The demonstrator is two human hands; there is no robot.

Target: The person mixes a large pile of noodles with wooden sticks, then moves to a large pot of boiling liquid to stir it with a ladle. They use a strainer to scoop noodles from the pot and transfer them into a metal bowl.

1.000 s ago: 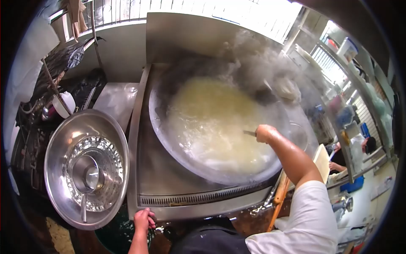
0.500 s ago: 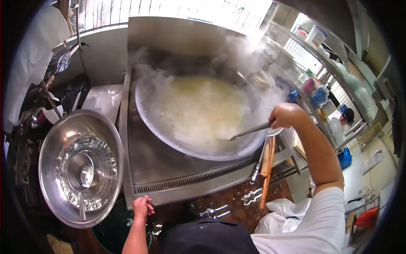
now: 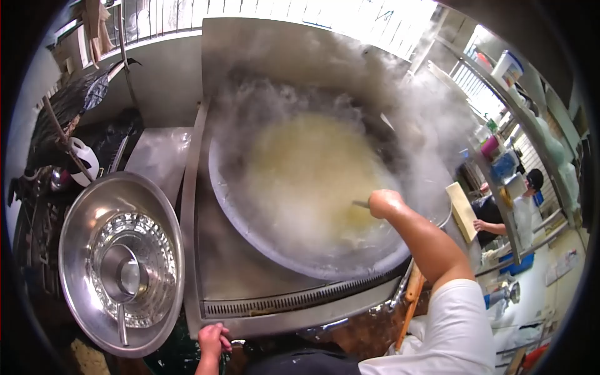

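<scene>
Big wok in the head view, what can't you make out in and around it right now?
Head view:
Far end of the tool: lost in steam or liquid.
Far rim of the wok: veiled by steam.
Tool's grip: covered by the right hand.
Left forearm: cut off by the bottom edge.

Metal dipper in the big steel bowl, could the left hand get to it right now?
Probably yes: the left hand looks empty and is near the steel bowl, and the metal dipper lies handle toward the near rim, nothing seen over it.
</scene>
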